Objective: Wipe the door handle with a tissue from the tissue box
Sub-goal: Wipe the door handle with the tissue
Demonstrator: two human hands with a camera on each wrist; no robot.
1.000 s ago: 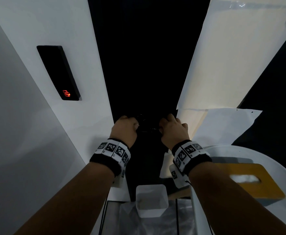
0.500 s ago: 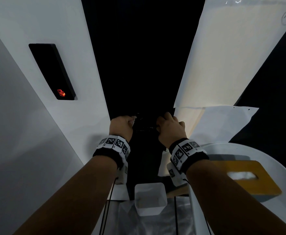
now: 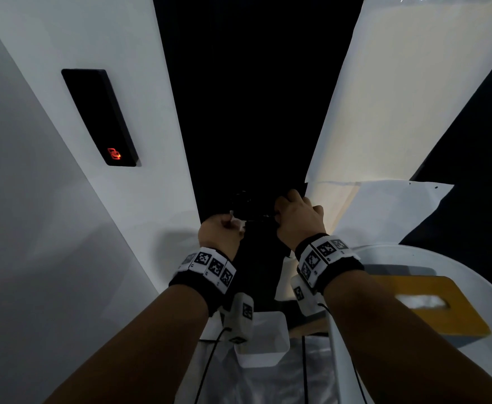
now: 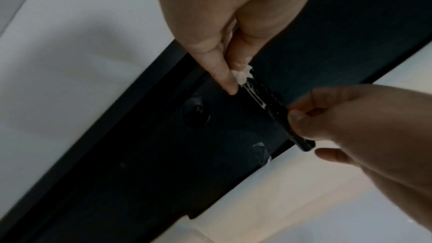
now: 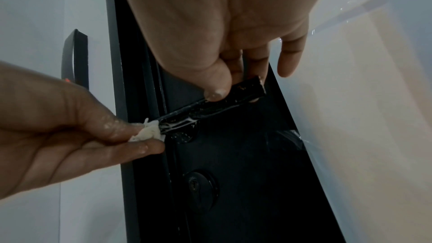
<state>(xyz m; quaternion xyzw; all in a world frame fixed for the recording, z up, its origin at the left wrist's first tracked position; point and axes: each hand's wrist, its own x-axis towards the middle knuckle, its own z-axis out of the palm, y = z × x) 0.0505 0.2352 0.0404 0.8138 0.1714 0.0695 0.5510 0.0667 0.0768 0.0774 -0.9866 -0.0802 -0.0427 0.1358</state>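
Both hands are up at the slim black lever door handle on the dark door. The left hand pinches a small crumpled wad of white tissue between thumb and fingers, pressed right against the handle's inner end — white smears show on the black surface there. The right hand grips the handle's free end, thumb on top, fingers curled behind. A round black keyhole sits below the handle. Off to the right, the yellow-topped tissue box rests on a white round tabletop — well apart from the hands. A black card reader with a red light is on the white wall.
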